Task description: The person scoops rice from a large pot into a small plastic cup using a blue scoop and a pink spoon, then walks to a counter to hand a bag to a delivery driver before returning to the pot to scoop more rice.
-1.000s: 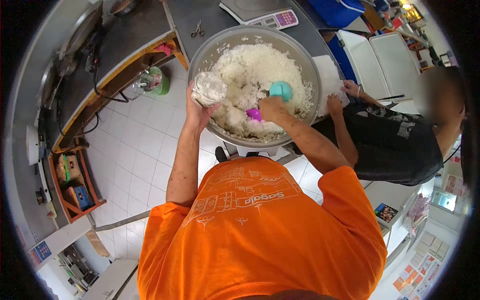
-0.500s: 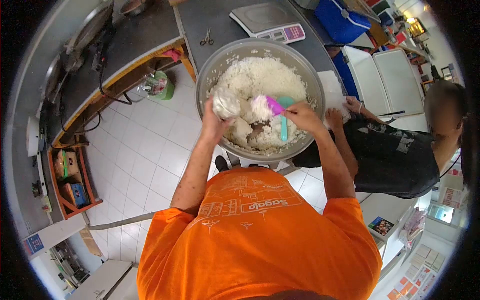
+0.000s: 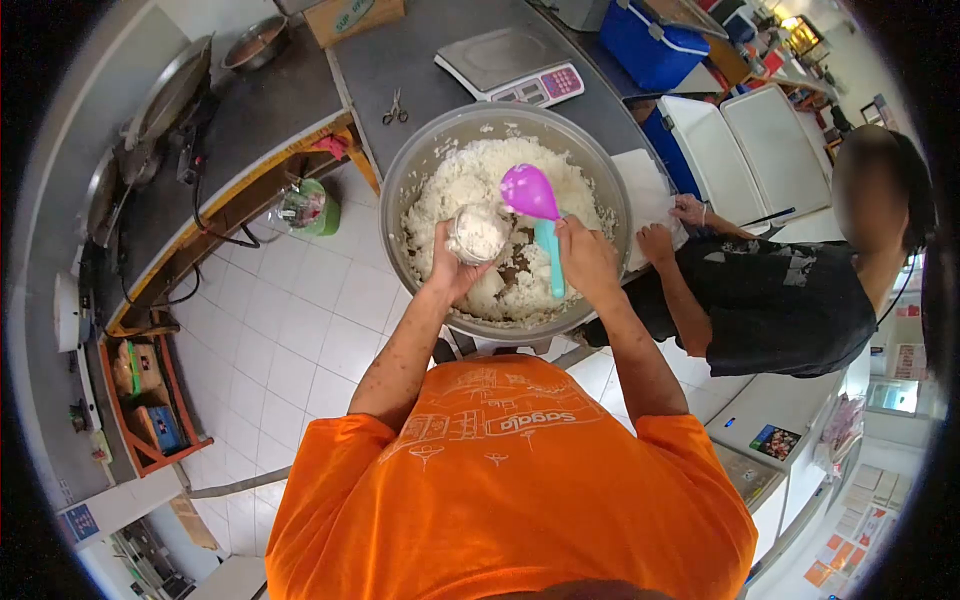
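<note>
White rice, one broad heap in a wide, round, grey metal pot. Weighing scale, flat-plated, just beyond the pot's far rim. Right hand, over the rice; fingers closed together round the handle of a purple spoon, exact pinch hidden by the back of the hand. Left hand, over the pot's near left part; thumb and fingers parted by the width of a clear tub, curved about its side. Turquoise scoop, just beside the right hand; contact cannot be told. Purple spoon, bowl raised above the rice. Clear tub, rice-filled, mouth up. Scissors, near the pot's far left rim
</note>
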Demonstrator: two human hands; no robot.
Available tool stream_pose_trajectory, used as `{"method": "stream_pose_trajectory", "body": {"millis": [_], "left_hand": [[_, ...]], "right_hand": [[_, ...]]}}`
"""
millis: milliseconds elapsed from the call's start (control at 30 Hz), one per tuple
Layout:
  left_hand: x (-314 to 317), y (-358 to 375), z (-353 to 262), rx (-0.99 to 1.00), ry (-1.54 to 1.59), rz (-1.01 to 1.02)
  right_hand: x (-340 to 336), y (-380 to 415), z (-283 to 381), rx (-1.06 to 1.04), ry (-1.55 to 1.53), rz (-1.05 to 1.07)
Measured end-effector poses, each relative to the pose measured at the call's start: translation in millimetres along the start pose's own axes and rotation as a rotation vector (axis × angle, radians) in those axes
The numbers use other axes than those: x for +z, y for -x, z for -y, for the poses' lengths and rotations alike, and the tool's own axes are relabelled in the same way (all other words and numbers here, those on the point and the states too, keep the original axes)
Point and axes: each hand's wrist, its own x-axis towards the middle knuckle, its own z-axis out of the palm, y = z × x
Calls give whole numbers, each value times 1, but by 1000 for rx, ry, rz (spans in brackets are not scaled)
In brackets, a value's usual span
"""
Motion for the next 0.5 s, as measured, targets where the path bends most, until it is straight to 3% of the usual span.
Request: {"method": "stream_pose_trajectory", "body": {"millis": [67,100,167,300,400,467,500], "left_hand": [[-2,-2,3,57,-56,0],[-3,-4,6,54,-61,0],[-3,-9,11,246,-233,-51],[-6,-8,6,302,-321,-46],[-20,-17,9,275,-218,-52],[-30,-13,8,233,-59,-7],[-47,-20,3,215,-181,78]], "right_hand": [[33,-1,-16,-267,-444,44],[36,5,-7,-264,-447,42],[45,17,22,-45,-499,290],[51,19,30,-19,-525,324],[60,14,13,2,-414,230],[66,3,-17,-110,-254,234],[61,-3,-13,-107,-258,225]]}}
